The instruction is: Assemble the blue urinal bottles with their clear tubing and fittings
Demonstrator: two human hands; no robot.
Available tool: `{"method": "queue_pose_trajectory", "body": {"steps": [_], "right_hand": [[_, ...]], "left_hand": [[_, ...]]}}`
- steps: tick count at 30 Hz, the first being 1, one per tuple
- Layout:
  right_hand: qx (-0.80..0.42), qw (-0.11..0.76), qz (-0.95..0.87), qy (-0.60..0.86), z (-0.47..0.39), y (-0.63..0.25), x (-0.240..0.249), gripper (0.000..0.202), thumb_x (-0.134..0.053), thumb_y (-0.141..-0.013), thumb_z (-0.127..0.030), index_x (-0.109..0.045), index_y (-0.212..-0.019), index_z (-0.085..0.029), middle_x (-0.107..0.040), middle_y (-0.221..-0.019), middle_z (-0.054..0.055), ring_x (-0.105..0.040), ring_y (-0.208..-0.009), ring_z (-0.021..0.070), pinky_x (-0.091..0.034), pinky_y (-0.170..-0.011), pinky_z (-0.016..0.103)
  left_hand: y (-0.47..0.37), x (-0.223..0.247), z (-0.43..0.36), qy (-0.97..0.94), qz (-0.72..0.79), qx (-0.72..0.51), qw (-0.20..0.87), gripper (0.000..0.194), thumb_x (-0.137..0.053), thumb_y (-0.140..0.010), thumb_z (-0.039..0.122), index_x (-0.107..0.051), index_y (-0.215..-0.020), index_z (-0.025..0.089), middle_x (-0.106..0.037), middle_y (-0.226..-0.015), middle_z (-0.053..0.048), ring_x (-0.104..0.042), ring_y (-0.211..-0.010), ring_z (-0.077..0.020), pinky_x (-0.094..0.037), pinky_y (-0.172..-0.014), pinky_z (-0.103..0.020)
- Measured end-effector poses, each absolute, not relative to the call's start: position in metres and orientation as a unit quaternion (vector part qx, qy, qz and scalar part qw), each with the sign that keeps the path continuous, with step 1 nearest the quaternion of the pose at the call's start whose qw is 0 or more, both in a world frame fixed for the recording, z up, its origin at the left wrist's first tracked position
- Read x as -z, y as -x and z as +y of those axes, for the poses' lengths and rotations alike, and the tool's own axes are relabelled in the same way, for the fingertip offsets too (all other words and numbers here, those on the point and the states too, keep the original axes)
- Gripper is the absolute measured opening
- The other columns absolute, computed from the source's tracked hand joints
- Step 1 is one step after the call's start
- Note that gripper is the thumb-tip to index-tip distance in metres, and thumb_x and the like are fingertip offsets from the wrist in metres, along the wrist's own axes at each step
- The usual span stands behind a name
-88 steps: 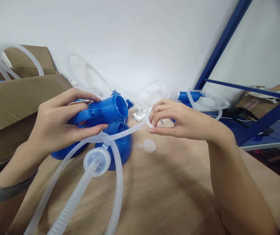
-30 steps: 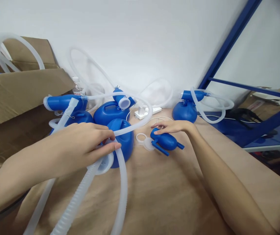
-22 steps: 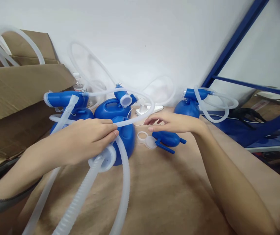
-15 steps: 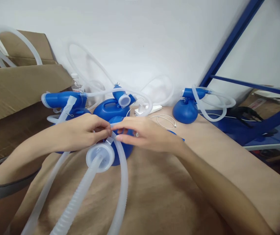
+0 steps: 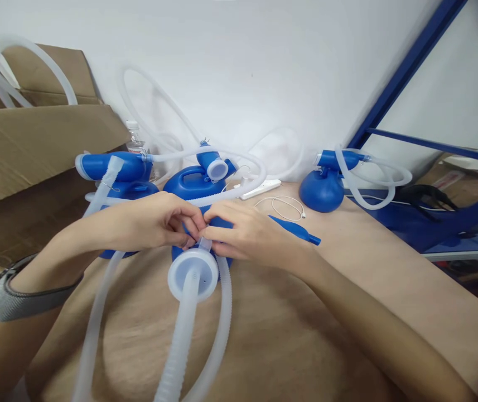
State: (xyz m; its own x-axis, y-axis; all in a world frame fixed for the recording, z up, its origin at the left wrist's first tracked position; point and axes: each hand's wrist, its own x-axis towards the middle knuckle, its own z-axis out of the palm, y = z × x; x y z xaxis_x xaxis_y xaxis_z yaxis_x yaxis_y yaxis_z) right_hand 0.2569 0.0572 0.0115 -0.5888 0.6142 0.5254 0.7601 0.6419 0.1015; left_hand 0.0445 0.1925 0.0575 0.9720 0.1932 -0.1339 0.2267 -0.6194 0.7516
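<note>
A translucent round cap (image 5: 193, 276) faces me at the middle, with a corrugated translucent hose (image 5: 183, 329) running from it toward me. A small clear tab (image 5: 205, 243) stands up from the cap's top edge. My right hand (image 5: 249, 229) pinches this tab between thumb and fingers. My left hand (image 5: 161, 220) is closed, its bent fingertips meeting the right hand's just left of the tab; what they grip is hidden. Behind both hands is a blue bottle (image 5: 177, 254), mostly covered. A second length of hose (image 5: 223, 312) hangs at the cap's right.
Blue bottles with hoses stand at the left (image 5: 115, 167), at the back (image 5: 192, 181) and at the right (image 5: 321, 190). A cardboard box (image 5: 46, 131) fills the left. On the table (image 5: 372, 273) lie a blue spouted piece (image 5: 295, 230), a white cable (image 5: 283, 209) and a power strip (image 5: 261, 188).
The cap and its hose have shifted right in view, and the hose now hangs more upright. My right fingers have moved from stretched to bent around the tab. The blue spouted piece shows more.
</note>
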Motion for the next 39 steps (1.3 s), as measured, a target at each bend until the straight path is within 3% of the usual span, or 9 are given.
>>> {"method": "queue_pose_trajectory", "body": {"steps": [6, 9, 15, 21, 26, 39], "right_hand": [[0.092, 0.274, -0.884, 0.367, 0.063, -0.264, -0.002, 0.028, -0.045, -0.112, -0.018, -0.072, -0.106, -0.021, -0.071, -0.121, 0.010, -0.068, -0.104, 0.0191, -0.057, -0.087, 0.033], [0.124, 0.292, -0.873, 0.369, 0.065, -0.267, 0.006, 0.029, -0.043, -0.111, -0.015, -0.071, -0.105, -0.019, -0.071, -0.115, 0.010, -0.068, -0.099, 0.0187, -0.058, -0.081, 0.031], [0.168, 0.287, -0.863, 0.381, 0.065, -0.268, 0.017, 0.032, -0.037, -0.113, -0.020, -0.068, -0.106, -0.016, -0.067, -0.108, 0.013, -0.066, -0.090, 0.0180, -0.054, -0.065, 0.026], [0.168, 0.280, -0.854, 0.405, 0.065, -0.273, 0.024, 0.029, -0.040, -0.115, -0.026, -0.068, -0.108, -0.018, -0.068, -0.106, 0.011, -0.068, -0.088, 0.0194, -0.053, -0.061, 0.027], [0.198, 0.286, -0.849, 0.397, 0.067, -0.273, 0.029, 0.026, -0.044, -0.115, -0.027, -0.068, -0.109, -0.018, -0.068, -0.105, 0.012, -0.069, -0.092, 0.0202, -0.055, -0.065, 0.027], [0.185, 0.376, -0.823, 0.384, 0.070, -0.269, 0.032, 0.023, -0.051, -0.112, -0.023, -0.071, -0.104, -0.020, -0.072, -0.102, 0.009, -0.071, -0.085, 0.0153, -0.055, -0.063, 0.023]], "left_hand": [[-0.048, -0.057, 0.187, -0.932, 0.063, -0.035, 0.354, 0.013, -0.071, -0.089, 0.019, -0.083, -0.094, 0.023, -0.086, -0.089, 0.000, -0.080, -0.076, -0.0165, -0.061, -0.067, -0.019], [-0.053, -0.059, 0.183, -0.938, 0.055, -0.045, 0.339, 0.012, -0.071, -0.090, 0.022, -0.082, -0.090, 0.023, -0.084, -0.084, 0.002, -0.077, -0.069, -0.0139, -0.057, -0.063, -0.017], [-0.055, -0.055, 0.183, -0.940, 0.053, -0.053, 0.334, 0.018, -0.065, -0.091, 0.018, -0.083, -0.094, 0.023, -0.085, -0.090, 0.001, -0.079, -0.080, -0.0167, -0.057, -0.069, -0.020], [-0.054, -0.045, 0.185, -0.950, 0.029, -0.084, 0.298, 0.018, -0.065, -0.094, 0.019, -0.081, -0.102, 0.021, -0.085, -0.095, -0.001, -0.077, -0.078, -0.0149, -0.053, -0.066, -0.020], [-0.057, -0.040, 0.183, -0.948, 0.010, -0.113, 0.297, 0.011, -0.069, -0.090, 0.022, -0.079, -0.094, 0.018, -0.083, -0.084, -0.001, -0.074, -0.070, -0.0128, -0.051, -0.064, -0.018], [-0.058, -0.030, 0.183, -0.931, 0.025, -0.143, 0.334, 0.018, -0.068, -0.088, 0.021, -0.080, -0.099, 0.015, -0.080, -0.076, -0.001, -0.071, -0.066, -0.0128, -0.053, -0.061, -0.018]]}}
